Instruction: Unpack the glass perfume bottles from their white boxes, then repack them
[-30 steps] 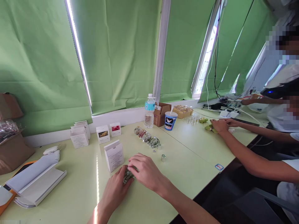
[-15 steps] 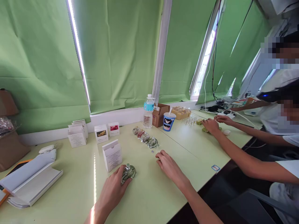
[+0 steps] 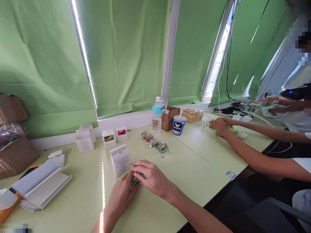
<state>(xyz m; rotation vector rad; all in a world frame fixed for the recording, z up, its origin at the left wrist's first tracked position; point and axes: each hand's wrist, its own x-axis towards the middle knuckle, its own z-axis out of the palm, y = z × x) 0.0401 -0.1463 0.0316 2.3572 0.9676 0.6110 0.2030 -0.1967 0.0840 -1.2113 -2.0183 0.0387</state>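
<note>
A small, rounded bottle with green marbled patterning is held low over the table in my left hand. The fingers and thumb of that hand are wrapped round its sides. My right hand reaches across from the right, its fingers bent and closed over the bottle's top. They hide the top, so what they pinch cannot be made out. Just behind my hands stands an open-topped white box with printed text. Further back, several similar patterned bottles lie in a row, with a small clear piece near them.
White boxes stand at the back left. Flat white cartons lie at the left. A water bottle, a cardboard box and a blue cup stand at the back. On the right, a co-worker's hands handle green items.
My right hand has moved left, from the table beside the bottle onto its top. My left hand keeps its hold on the bottle. The view has shifted slightly.
</note>
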